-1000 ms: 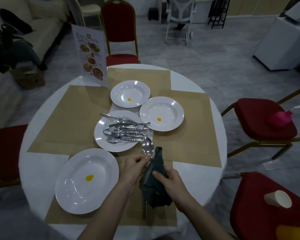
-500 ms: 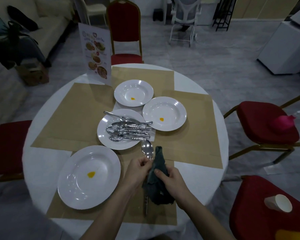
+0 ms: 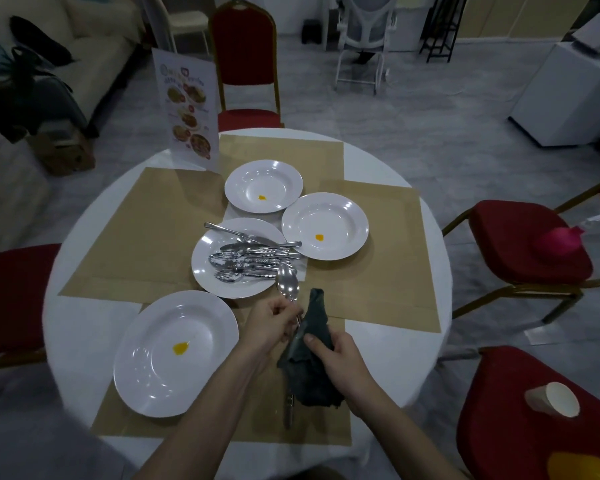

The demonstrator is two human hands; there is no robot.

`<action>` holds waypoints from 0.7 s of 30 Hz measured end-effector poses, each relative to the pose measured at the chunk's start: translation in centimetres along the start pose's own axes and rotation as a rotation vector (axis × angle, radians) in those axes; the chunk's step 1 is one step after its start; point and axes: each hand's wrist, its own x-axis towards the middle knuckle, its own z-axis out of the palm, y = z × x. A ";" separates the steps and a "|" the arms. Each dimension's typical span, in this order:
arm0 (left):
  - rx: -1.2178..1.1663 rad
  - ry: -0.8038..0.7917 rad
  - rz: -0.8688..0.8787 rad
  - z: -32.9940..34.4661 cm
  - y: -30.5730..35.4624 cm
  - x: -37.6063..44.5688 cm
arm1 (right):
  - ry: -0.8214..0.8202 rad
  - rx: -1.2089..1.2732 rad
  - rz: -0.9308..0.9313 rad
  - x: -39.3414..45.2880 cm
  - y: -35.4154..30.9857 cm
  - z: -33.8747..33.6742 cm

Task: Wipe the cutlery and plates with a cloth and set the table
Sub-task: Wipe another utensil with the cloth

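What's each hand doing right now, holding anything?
Left hand: pinches the spoon just below its bowl.
Right hand: grips the dark cloth, which is wrapped round the spoon's handle.

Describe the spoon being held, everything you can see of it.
The spoon is shiny, silver-coloured metal with a large oval bowl that points away from the person, just past the rim of the cutlery plate. The left hand pinches its neck; the right hand wraps the dark cloth round the handle, whose ornate end sticks out below.
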 end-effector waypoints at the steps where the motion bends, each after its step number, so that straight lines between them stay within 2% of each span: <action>1: -0.007 0.016 0.002 -0.1 0.1 0.3 | -0.005 0.002 0.009 -0.2 0.4 -0.2; 7: 0.114 -0.139 -0.037 2.6 -1.5 -1.3 | 0.064 0.005 0.042 -0.7 1.7 -2.0; 14: -0.024 -0.007 -0.014 1.3 -0.1 0.8 | 0.041 -0.010 0.047 -0.1 1.6 -1.2; 19: 0.160 -0.114 -0.039 2.3 -1.8 -0.7 | 0.075 -0.032 0.052 0.1 2.0 -1.2; 21: 0.162 -0.125 -0.046 2.0 -2.0 -0.6 | 0.062 -0.030 0.046 -0.1 2.1 -0.8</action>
